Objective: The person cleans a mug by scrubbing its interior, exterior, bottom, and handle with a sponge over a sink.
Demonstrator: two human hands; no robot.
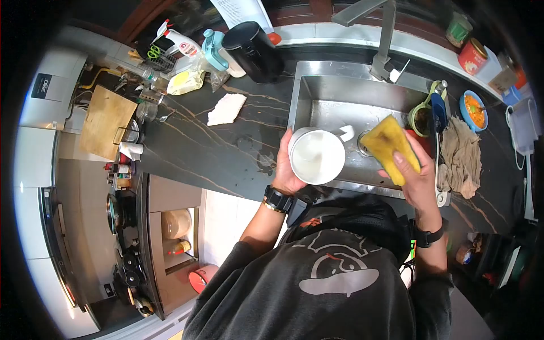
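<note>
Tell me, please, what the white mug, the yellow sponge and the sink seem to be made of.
White mug: probably glazed ceramic, judging by its smooth white surface, though enamel is possible.
Yellow sponge: apparently soft, matte foam, given its thick, dull, stained face.
Sink: likely brushed stainless steel; its grey walls give soft, metallic reflections.

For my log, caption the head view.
Left hand holds a white mug, right hand a yellow sponge, at the sink.
</note>
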